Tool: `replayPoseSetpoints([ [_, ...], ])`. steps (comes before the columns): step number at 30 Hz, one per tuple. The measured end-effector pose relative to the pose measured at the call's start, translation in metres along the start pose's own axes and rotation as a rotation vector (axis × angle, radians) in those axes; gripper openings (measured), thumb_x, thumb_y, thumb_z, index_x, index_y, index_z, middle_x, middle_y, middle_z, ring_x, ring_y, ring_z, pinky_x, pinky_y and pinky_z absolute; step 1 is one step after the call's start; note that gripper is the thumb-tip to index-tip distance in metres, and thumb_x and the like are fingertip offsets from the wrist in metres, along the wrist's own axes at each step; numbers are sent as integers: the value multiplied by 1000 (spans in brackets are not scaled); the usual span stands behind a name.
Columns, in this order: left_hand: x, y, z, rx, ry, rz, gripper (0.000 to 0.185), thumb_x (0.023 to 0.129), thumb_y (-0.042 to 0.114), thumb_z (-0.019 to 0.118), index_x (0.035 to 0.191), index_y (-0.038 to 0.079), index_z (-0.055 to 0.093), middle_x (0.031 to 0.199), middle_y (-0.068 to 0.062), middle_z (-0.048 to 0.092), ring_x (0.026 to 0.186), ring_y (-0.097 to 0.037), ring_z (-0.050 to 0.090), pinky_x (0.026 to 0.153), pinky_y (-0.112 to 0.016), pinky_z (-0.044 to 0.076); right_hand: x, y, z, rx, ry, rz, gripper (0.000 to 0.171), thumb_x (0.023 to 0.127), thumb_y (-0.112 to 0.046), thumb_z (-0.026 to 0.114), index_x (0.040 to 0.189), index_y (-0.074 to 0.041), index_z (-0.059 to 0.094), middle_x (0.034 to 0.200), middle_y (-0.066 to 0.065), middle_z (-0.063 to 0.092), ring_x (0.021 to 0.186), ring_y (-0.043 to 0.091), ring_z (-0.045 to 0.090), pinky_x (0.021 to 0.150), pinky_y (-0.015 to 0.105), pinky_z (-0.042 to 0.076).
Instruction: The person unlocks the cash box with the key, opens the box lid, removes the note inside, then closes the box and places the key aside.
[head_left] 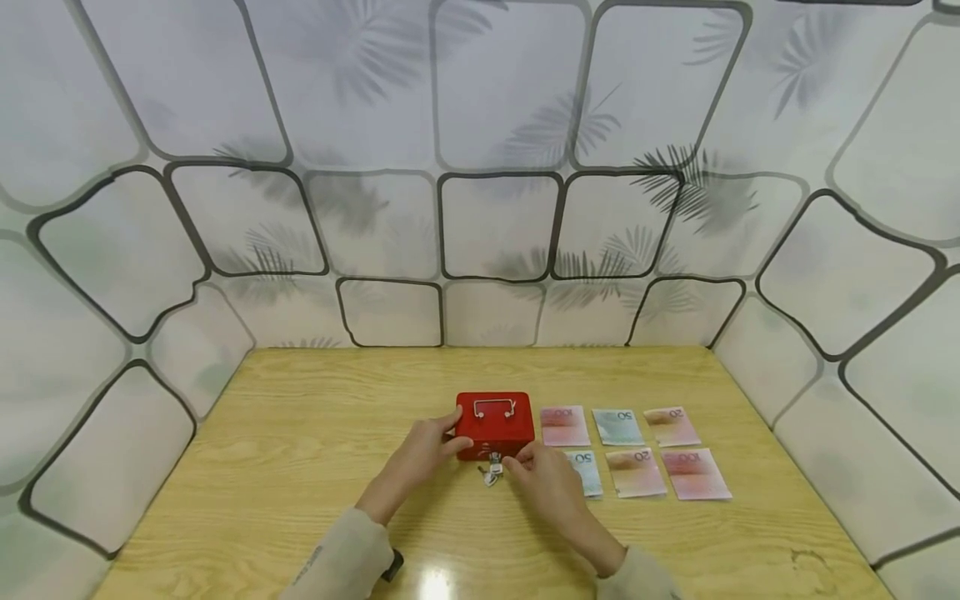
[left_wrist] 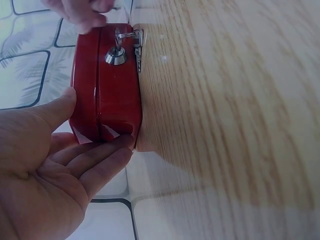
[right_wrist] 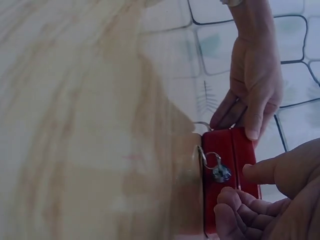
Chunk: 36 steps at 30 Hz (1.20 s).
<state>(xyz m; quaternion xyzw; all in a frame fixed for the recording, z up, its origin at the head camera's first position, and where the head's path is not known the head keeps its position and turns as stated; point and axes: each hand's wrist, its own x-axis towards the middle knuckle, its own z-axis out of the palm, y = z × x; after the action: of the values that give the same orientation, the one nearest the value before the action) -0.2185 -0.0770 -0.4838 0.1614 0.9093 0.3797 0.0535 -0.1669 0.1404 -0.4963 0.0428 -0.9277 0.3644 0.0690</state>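
Note:
A small red cash box [head_left: 480, 432] sits on the table with its lid down and a wire handle [head_left: 493, 402] on top. At its left end, my left hand [head_left: 422, 450] holds it, thumb at the lid edge and fingers along the side. A key stands in the round front lock [left_wrist: 116, 57], and a ring joins it to a second key [left_wrist: 138, 50] hanging by the table. Beside the lock is my right hand [head_left: 551, 483], its thumb close to the lid and fingers loosely bent, with a gap between them. Nothing shows in its grasp.
Several banknotes lie in two rows right of the box, among them a pink 100 note [head_left: 564, 427] and a green 50 note [head_left: 618, 427]. One lower 50 note [head_left: 588, 475] is partly behind my right hand. Patterned cloth walls [head_left: 495, 225] surround the wooden table [head_left: 300, 433].

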Motion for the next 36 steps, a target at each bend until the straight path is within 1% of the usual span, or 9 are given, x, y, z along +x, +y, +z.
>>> replayPoseSetpoints([
  [7,2,0,-1,-5,-6,6,66,99,26,71,153,-1,45,145,-22,56,61,-13,33,53,-23,34,3,1,11,33,-62,32,22,92,-25,77,80,-7,73,71,-3,66,59,9,52,49,26,44],
  [11,2,-2,-1,-5,-2,11,67,98,26,72,153,-2,45,140,-21,60,58,-12,32,52,-22,33,4,-1,14,30,-83,40,23,92,-26,76,77,-9,75,68,-5,64,56,9,50,46,25,39],
  [17,2,-2,-1,-10,4,19,66,98,25,72,152,-3,46,141,-23,59,59,-12,32,51,-22,32,7,0,17,29,-89,26,25,93,-23,75,71,-11,78,59,-8,56,52,8,42,44,23,29],
  [21,1,-2,0,-7,10,28,65,98,24,73,150,-4,48,142,-27,56,58,-12,31,51,-22,32,7,1,19,38,-97,34,30,94,-23,75,65,-13,76,53,-11,49,49,6,38,44,22,24],
  [24,1,-2,0,-8,10,24,65,98,25,72,150,-4,48,140,-27,58,57,-11,30,49,-22,31,6,0,20,51,-108,48,35,94,-24,74,61,-14,74,50,-12,45,49,6,36,44,22,22],
  [28,0,-3,0,-7,10,19,65,98,25,73,151,-3,48,137,-25,61,56,-11,29,49,-22,30,6,0,21,61,-119,66,35,94,-25,75,61,-15,74,51,-11,48,51,6,38,45,21,23],
  [30,0,-3,0,-6,12,17,65,98,25,73,151,-3,48,137,-25,61,56,-11,29,49,-22,29,5,0,22,67,-114,60,30,92,-25,77,64,-15,76,54,-10,53,52,6,40,45,21,25],
  [33,0,-4,1,0,16,27,65,97,25,73,150,-4,49,141,-26,58,58,-12,30,50,-22,30,5,1,24,78,-90,33,24,89,-23,80,68,-12,79,60,-8,62,55,6,44,46,22,32],
  [36,1,-5,1,-2,14,39,65,97,25,74,149,-4,49,143,-26,56,60,-13,32,51,-22,31,6,2,27,96,-57,7,18,86,-20,82,71,-10,79,67,-6,68,60,6,52,51,23,42],
])
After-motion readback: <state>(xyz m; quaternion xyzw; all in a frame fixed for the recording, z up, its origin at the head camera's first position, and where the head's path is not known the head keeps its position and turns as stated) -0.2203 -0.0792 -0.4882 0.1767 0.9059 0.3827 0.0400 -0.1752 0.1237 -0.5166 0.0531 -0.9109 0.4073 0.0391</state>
